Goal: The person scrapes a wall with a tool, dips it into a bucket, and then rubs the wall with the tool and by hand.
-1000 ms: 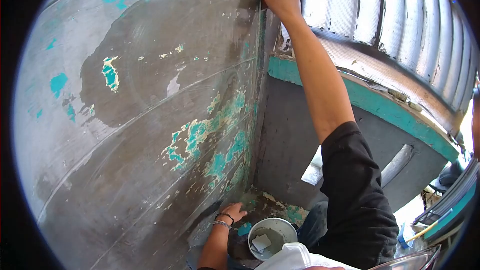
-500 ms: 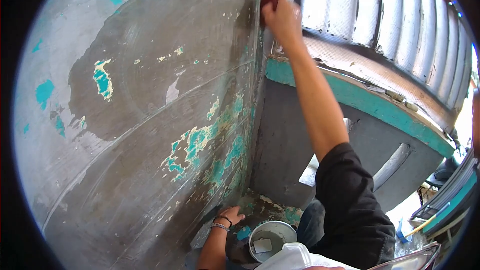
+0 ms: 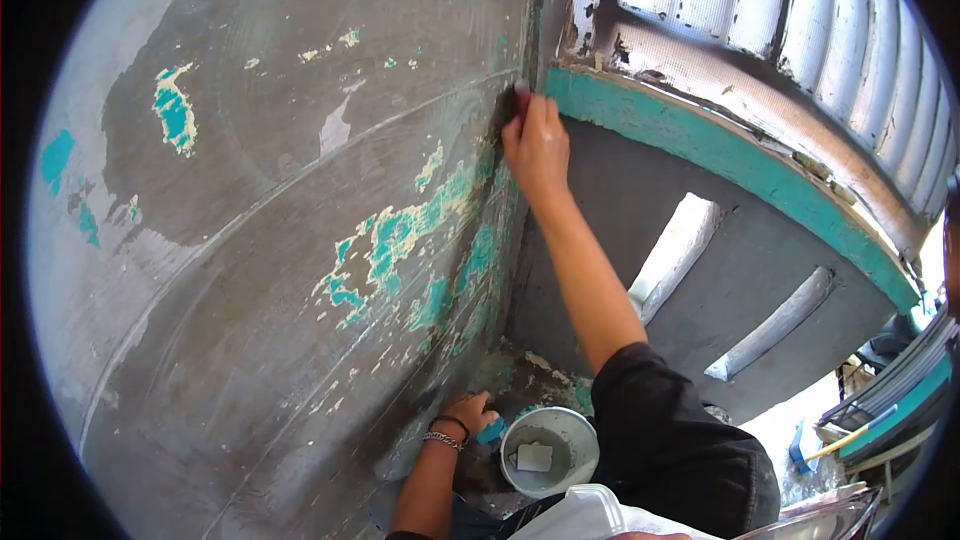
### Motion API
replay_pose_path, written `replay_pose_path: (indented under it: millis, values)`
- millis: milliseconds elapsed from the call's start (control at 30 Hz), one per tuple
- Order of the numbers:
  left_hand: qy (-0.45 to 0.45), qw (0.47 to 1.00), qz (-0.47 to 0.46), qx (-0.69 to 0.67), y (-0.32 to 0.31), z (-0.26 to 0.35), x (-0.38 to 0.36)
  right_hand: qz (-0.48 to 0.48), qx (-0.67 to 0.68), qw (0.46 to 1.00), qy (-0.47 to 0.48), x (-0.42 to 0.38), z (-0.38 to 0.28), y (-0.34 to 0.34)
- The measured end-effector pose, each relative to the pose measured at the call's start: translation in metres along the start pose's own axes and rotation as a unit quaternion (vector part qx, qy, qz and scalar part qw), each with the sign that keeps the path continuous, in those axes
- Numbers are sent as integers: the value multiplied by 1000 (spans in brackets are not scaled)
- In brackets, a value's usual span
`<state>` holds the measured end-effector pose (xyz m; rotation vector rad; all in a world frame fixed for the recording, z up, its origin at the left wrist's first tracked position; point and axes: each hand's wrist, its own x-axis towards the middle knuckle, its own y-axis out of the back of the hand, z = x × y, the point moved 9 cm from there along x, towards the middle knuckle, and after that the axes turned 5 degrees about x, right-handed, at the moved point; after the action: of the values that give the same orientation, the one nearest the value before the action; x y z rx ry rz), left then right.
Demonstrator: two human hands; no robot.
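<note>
At the inner corner, my right hand (image 3: 540, 155) is closed round a small dark red block (image 3: 522, 105), with the block right at the grey wall (image 3: 270, 240). The wall looks damp and dark over a wide area, with flaking turquoise paint patches (image 3: 395, 245). Low down, my left hand (image 3: 468, 414) is near the wall's foot, its fingers apart and nothing seen in them. A blue scrap (image 3: 490, 431) lies just beside its fingers. To the right of that hand stands a bucket (image 3: 575, 420) with a pale rectangular piece (image 3: 534, 457) in it.
A turquoise ledge (image 3: 720, 165) juts out on the right, below corrugated translucent panels (image 3: 690, 0). Under it, a grey wall (image 3: 590, 230) has slanted slots (image 3: 680, 250). A blue broom (image 3: 800, 448) with a yellow handle is at the lower right.
My right hand has come down along the corner with the dark red block, from beside the panels to below ledge height. My left hand stays low, its fingers a little more bent. The view has shifted.
</note>
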<state>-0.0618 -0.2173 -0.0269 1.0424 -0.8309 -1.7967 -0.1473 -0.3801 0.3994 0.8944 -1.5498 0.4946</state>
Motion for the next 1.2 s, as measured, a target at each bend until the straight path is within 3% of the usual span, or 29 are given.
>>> replay_pose_path:
  millis: [167,267,433,500,600,733,800,867,900,933,1000,1067,1167,1200]
  values:
    - [27,999,-21,27,5,0,-14,-125,20,988,-89,-131,27,-23]
    - [34,999,-8,38,13,4,-23,-156,38,983,-94,-132,45,-11]
    - [31,999,-16,16,6,12,-27,30,54,997,37,35,3,42]
    - [34,999,8,36,8,15,-32,7,19,999,38,51,17,16]
    - [41,998,16,48,9,21,-38,7,37,999,12,-11,15,3]
    - [27,998,32,37,26,50,-56,-125,33,989,-71,-201,52,-43]
    - [-21,994,107,11,16,58,-60,-222,25,960,-170,-315,77,-61]
    - [-20,994,107,4,-3,52,-62,-393,1,881,-263,-399,100,-70]
    - [-31,993,116,-1,-4,52,-64,-396,10,879,-264,-402,95,-65]
    - [-25,993,119,1,2,53,-71,-357,32,891,-277,-388,93,-53]
    - [59,998,-10,-18,7,47,-76,-298,54,912,-278,-330,92,-44]
    - [57,998,-11,24,6,38,-62,-87,146,970,-172,-231,77,-13]
    - [52,997,-8,54,-10,31,-52,82,222,968,-84,-70,57,33]
    - [38,998,5,49,-11,34,-50,147,291,944,-57,-24,56,43]
